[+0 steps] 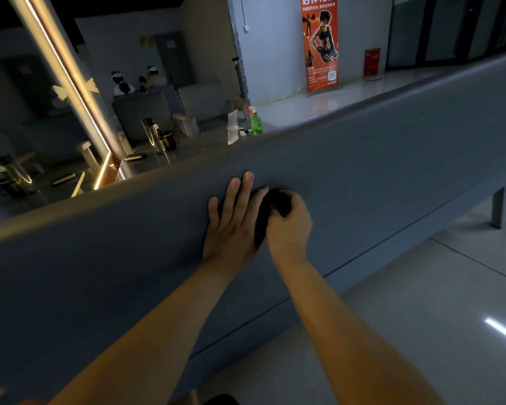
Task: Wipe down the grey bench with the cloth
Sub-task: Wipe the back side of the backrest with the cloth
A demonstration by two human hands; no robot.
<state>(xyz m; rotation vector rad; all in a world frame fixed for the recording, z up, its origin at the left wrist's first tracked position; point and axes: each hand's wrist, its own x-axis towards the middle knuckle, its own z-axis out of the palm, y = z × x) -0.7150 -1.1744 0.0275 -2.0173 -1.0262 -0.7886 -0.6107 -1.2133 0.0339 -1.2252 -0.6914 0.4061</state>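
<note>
Bunched dark cloth [279, 201] is being gripped in the curled right hand [289, 229], pressed against the backrest of the grey bench [392, 159]. The left hand [231, 226] is lying flat, fingers straight, touching the cloth's left edge. The backrest is running long sideways, so sideways strokes look likeliest.

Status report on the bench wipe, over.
Left hand flat, fingers straight, on the grey padded bench. Right hand grips the dark crumpled cloth against it. Green spray bottle behind the bench, apart.
</note>
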